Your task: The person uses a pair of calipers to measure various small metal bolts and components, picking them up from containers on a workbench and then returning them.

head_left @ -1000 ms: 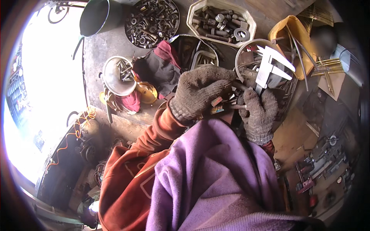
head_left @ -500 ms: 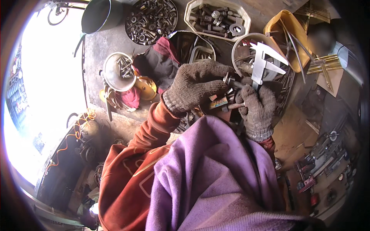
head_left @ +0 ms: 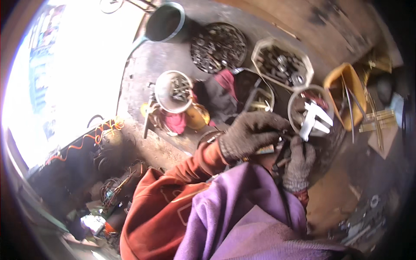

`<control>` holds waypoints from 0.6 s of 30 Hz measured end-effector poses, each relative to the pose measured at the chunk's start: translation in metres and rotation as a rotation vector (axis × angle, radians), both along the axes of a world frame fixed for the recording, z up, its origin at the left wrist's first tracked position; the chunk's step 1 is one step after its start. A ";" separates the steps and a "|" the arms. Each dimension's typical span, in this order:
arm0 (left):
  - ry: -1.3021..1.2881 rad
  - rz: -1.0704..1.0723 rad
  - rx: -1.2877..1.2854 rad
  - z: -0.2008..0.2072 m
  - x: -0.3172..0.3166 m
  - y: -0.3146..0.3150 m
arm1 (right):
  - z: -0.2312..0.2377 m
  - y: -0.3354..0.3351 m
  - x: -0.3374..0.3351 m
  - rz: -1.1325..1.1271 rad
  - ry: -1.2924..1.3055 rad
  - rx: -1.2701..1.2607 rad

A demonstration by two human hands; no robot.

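Observation:
My left hand point(head_left: 252, 136), in a brown knit glove, is closed in a pinch on a bolt, mostly hidden and blurred between the gloves. Right against its fingertips is my gloved right hand point(head_left: 300, 164), closed round a silver vernier caliper point(head_left: 313, 121), whose jaws point up and to the right. A second bolt point(head_left: 282, 163) sticks out leftward from the right hand's lower fingers. Just beyond the caliper stands a round tub point(head_left: 292, 107) of metal parts.
An octagonal tray point(head_left: 310, 63) of bolts and a round pan point(head_left: 246, 41) of small fasteners stand at the back. Nearer left are a white bowl point(head_left: 159, 100) of bolts and a dark bucket point(head_left: 167, 24). A yellow container point(head_left: 338, 82) with rods stands at right.
The whole view has swung, so the bench things sit further right and lower. My hands have come closer together, and the bolt in the left one is now mostly covered.

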State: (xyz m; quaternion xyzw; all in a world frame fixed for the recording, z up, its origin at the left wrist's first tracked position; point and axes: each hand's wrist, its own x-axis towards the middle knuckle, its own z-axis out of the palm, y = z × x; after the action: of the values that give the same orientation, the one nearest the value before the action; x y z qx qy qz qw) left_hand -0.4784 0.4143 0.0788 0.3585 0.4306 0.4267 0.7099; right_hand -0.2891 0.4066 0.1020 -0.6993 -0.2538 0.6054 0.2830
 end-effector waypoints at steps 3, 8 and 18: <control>-0.193 0.015 -0.017 0.001 -0.005 -0.004 | -0.019 -0.009 0.002 0.023 -0.002 0.079; 0.207 0.036 0.209 0.006 -0.014 0.004 | -0.020 -0.010 -0.007 -0.249 -0.026 -0.048; 0.285 -0.040 0.263 0.004 -0.012 0.013 | -0.022 -0.003 0.013 0.154 -0.143 0.253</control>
State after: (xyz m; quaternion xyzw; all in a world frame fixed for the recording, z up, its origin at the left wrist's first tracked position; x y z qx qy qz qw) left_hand -0.4907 0.4273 0.0827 0.5136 0.4599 0.4100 0.5972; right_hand -0.2760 0.4038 0.0804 -0.6779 -0.4002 0.5373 0.3028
